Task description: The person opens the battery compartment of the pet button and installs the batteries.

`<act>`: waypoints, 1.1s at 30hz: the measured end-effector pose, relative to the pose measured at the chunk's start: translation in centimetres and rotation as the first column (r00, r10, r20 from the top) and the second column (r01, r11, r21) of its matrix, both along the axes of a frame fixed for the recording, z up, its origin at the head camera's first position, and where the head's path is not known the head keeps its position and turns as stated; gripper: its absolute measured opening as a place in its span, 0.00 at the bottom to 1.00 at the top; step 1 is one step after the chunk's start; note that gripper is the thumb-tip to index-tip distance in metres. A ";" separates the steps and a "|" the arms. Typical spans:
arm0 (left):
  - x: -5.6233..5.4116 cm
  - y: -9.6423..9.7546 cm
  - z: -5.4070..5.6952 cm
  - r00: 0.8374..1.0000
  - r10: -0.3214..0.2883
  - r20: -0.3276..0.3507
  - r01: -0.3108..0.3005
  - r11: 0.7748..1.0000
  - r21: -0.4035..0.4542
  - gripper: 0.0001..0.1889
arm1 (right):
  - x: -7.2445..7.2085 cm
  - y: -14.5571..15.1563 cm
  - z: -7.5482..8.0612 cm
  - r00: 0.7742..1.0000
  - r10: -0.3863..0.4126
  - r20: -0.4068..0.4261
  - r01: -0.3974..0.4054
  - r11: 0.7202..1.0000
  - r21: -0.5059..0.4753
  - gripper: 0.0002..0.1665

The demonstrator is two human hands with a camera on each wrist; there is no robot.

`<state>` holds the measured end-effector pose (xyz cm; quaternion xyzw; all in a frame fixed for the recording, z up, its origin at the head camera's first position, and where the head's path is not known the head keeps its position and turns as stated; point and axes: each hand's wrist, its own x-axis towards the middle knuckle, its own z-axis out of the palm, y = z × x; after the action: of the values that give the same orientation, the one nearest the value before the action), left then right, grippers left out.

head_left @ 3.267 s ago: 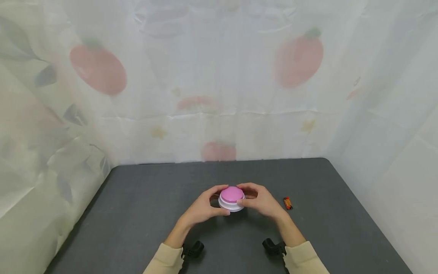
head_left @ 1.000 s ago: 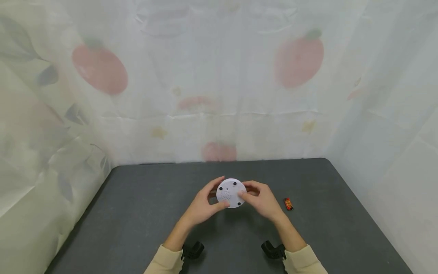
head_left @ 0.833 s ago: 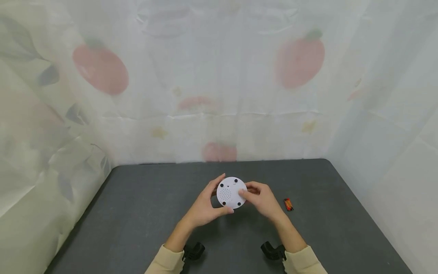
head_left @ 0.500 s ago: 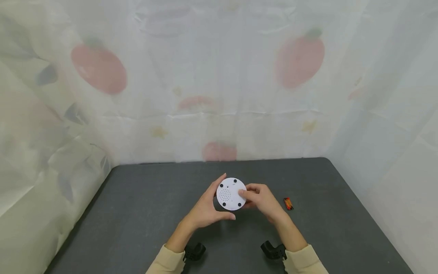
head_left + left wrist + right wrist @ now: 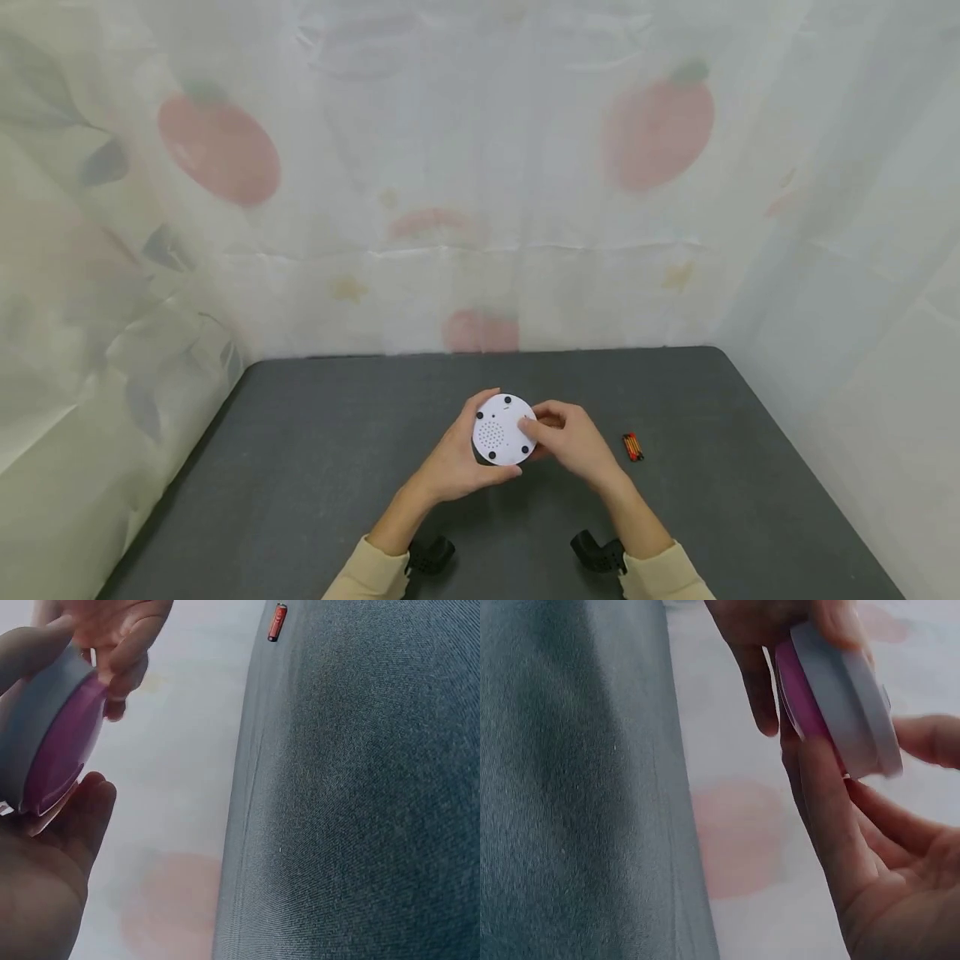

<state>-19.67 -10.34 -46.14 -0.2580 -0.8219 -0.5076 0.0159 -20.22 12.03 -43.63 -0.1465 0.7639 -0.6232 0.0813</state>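
Note:
A round push button [image 5: 506, 433] with a white base is held between both hands over the table, its underside facing the head camera. Black round feet and a patch of small speaker holes show on that face. My left hand [image 5: 455, 457] grips it from the left, thumb along the near edge. From the right, my right hand [image 5: 573, 443] pinches the rim, its thumb lying on the underside and the fingers behind. The pink dome [image 5: 69, 746] faces away from the head and shows in the left wrist view. In the right wrist view, fingers touch the white side wall [image 5: 840, 697].
Small red and orange batteries [image 5: 632, 447] lie on the dark grey table [image 5: 337, 467] to the right of the hands. A white printed curtain [image 5: 480, 167] hangs behind the table and along both sides. Black wrist camera mounts [image 5: 596, 552] sit at the wrists.
The push button has been turned over, from pink dome up to underside up. My left thumb has slid off the underside to the near edge. Lately the button has moved slightly nearer and left.

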 end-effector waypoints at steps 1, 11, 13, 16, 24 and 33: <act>0.0 0.0 0.0 1.000 0.005 -0.009 -0.005 1.000 0.007 0.56 | 0.1 -0.1 0.0 0.999 -0.031 -0.019 0.031 1.000 0.004 0.22; -0.3 0.1 -0.4 0.993 0.091 -0.075 -0.088 0.995 0.047 0.55 | 1.7 -1.7 0.8 0.937 -0.265 -0.229 0.275 0.961 0.014 0.12; -0.4 0.2 -0.5 0.991 0.105 -0.083 -0.101 0.993 0.053 0.55 | 1.8 -2.0 0.7 0.925 -0.274 -0.261 0.292 0.956 0.029 0.13; -0.3 0.5 -0.6 0.987 0.128 -0.095 -0.123 0.991 0.051 0.54 | 1.8 -2.3 0.3 0.911 -0.289 -0.296 0.318 0.946 0.055 0.14; -0.2 1.3 -0.7 0.982 0.140 -0.129 -0.137 0.990 0.035 0.53 | 1.9 -3.2 0.0 0.869 -0.365 -0.333 0.411 0.908 0.078 0.16; 0.0 1.5 -1.0 0.973 0.156 -0.169 -0.156 0.988 0.014 0.53 | 2.2 -4.1 -0.1 0.842 -0.421 -0.336 0.472 0.877 0.086 0.16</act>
<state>-19.65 -8.86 -47.09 -0.2350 -0.8350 -0.4815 0.1257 -18.04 7.90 -43.73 -0.0520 0.8289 -0.5289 -0.1746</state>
